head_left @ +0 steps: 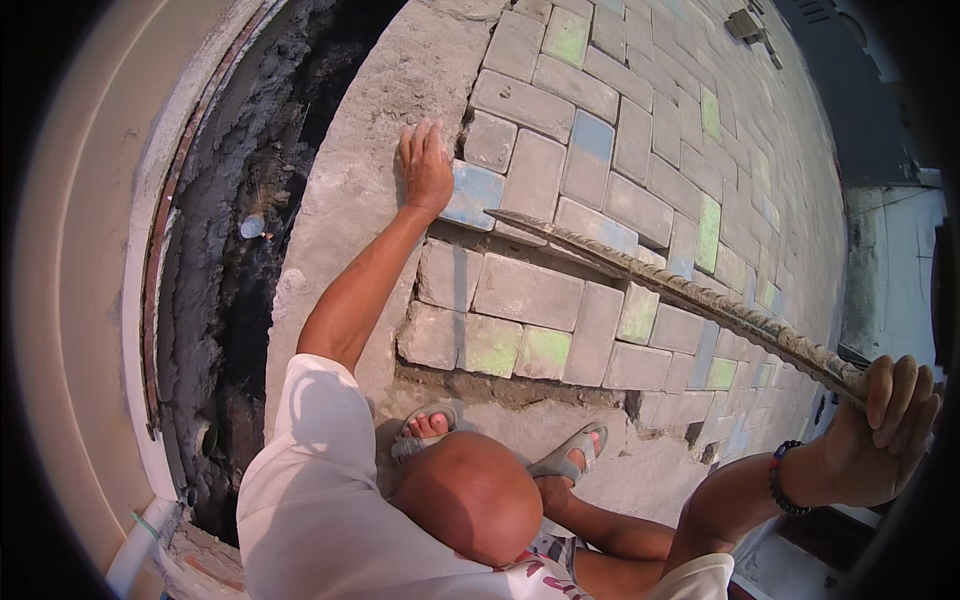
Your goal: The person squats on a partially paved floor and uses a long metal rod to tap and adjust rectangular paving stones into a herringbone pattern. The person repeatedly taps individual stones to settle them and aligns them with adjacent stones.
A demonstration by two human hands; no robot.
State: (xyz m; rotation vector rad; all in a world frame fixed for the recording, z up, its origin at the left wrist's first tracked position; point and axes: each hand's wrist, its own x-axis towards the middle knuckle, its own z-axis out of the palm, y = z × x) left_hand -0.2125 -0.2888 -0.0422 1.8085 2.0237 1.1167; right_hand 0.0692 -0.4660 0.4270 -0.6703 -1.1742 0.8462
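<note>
My right hand (893, 425) is wrapped round the upper end of a long ribbed steel bar (722, 304) at the far right. The bar slants down leftward to a narrow tip over the right end of a blue-painted paving block (473, 196). Beneath that block, a dark gap separates it from the nearer row of grey blocks (528, 290). My left hand (427, 165) rests with fingers stretched out on the concrete strip (365, 130), right beside the blue block. Nothing shows in its fingers, and its palm is hidden.
Grey pavers, some painted green (567, 36) or blue, stretch to the upper right. A dark, rough trench (250, 300) runs along the left, beside a beige wall (75, 280). My sandalled feet (572, 452) stand near the block edge. Loose blocks (745, 26) lie far off.
</note>
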